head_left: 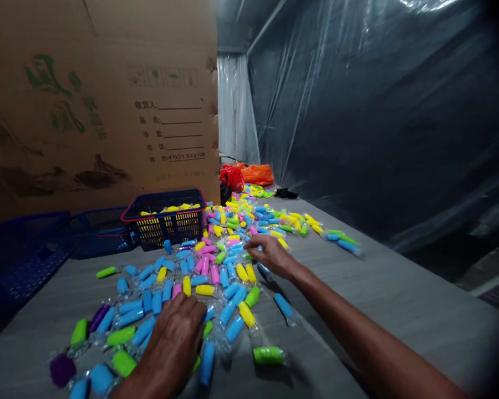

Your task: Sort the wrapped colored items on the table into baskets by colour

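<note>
Many small cylinders in clear wrappers, blue, yellow, pink, green and purple, lie scattered over the grey table. My left hand is in the near part of the spread, back up, its fingers curled down and the fingertips hidden. A yellow wrapped piece lies just beyond its knuckles. Farther off and to the right, my right hand reaches into the spread with thumb and fingers drawn together at the blue pieces. What either hand holds, if anything, is hidden. A yellow wrapped piece lies just below the right hand.
A dark blue basket with a red rim holds yellow pieces. Other blue baskets stand left of it, before a large cardboard box. Red and orange bags lie at the far end. Plastic sheeting hangs along the right.
</note>
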The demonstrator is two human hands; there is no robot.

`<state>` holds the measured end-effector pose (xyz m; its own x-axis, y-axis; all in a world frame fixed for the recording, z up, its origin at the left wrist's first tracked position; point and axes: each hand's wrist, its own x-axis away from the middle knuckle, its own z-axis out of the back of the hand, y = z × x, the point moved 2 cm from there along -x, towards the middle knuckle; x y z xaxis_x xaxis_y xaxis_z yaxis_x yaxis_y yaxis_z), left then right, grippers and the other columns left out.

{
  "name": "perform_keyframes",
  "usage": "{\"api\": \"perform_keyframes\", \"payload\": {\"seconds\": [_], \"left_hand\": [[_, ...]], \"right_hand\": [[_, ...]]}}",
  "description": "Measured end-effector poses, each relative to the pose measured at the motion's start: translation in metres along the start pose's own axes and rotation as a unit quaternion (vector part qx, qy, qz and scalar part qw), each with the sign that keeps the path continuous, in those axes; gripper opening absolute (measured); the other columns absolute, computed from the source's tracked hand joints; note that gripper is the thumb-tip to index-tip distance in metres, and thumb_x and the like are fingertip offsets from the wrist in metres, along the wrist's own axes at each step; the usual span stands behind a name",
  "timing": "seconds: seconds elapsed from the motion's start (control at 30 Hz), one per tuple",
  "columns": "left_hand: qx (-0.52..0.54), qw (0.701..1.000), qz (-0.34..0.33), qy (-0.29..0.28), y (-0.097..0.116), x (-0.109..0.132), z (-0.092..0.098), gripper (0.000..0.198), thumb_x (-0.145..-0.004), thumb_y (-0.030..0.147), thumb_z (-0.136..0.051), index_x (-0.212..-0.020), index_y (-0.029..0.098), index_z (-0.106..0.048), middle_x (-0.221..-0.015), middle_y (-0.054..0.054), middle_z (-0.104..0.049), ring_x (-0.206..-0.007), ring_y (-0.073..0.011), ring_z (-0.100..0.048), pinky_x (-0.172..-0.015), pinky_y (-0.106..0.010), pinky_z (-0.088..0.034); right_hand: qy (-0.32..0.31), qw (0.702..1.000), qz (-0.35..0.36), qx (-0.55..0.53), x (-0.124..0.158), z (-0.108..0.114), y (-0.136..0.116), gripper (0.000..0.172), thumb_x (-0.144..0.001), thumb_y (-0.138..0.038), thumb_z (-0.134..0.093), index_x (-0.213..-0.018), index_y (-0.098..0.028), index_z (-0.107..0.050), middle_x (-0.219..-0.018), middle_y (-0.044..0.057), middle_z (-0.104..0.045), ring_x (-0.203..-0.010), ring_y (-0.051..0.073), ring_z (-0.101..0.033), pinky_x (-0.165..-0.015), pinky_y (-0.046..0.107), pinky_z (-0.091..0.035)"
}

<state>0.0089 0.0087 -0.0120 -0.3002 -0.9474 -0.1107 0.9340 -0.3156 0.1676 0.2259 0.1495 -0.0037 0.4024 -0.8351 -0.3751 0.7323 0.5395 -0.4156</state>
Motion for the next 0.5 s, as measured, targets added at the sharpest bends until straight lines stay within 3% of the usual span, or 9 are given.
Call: {"api": "perform_keyframes", "payload": {"seconds": [0.1, 0.23, 0.4, 0.5], "left_hand": [[0.009, 0.999, 0.022, -0.022, -0.012, 0.008, -0.005, 0.021, -0.086, 0.013, -0.039, -0.079, 0.018, -0.059, -0.082, -0.005, -0.059, -0.086, -0.0223, -0.047, -0.076, -0.036, -0.031], [0.04, 0.998, 0.019, -0.039, -0.009, 0.008, -0.003, 0.024, -0.088, 0.015, -0.038, -0.076, 0.017, -0.058, -0.083, -0.005, -0.058, -0.086, -0.0214, -0.046, -0.076, -0.036, -0.029], [0.07, 0.996, 0.002, -0.05, -0.008, 0.007, -0.004, 0.023, -0.088, 0.016, -0.038, -0.078, 0.018, -0.059, -0.085, -0.004, -0.058, -0.086, -0.0205, -0.046, -0.076, -0.035, -0.029], [0.092, 0.995, -0.024, -0.003, -0.01, 0.01, -0.008, 0.015, -0.084, 0.016, -0.047, -0.082, 0.021, -0.061, -0.088, -0.004, -0.059, -0.087, -0.0207, -0.047, -0.078, -0.035, -0.031]], "right_hand": [[-0.022, 0.999, -0.003, 0.048, -0.032, -0.001, 0.0, 0.022, -0.078, -0.009, -0.051, -0.088, -0.016, -0.07, -0.092, 0.004, -0.068, -0.088, 0.017, -0.061, -0.077, 0.023, -0.042], [-0.064, 0.991, -0.011, 0.114, -0.062, -0.022, -0.004, 0.02, -0.075, -0.012, -0.057, -0.089, -0.017, -0.071, -0.094, 0.007, -0.069, -0.095, 0.023, -0.059, -0.08, 0.025, -0.041], [-0.115, 0.977, -0.025, 0.178, -0.073, -0.045, -0.003, 0.021, -0.075, -0.015, -0.058, -0.091, -0.016, -0.071, -0.091, 0.011, -0.069, -0.095, 0.025, -0.059, -0.079, 0.028, -0.041], [-0.131, 0.971, -0.036, 0.195, -0.074, -0.049, 0.001, 0.024, -0.074, -0.016, -0.057, -0.095, -0.018, -0.07, -0.096, 0.01, -0.068, -0.097, 0.025, -0.058, -0.08, 0.027, -0.041]]}}
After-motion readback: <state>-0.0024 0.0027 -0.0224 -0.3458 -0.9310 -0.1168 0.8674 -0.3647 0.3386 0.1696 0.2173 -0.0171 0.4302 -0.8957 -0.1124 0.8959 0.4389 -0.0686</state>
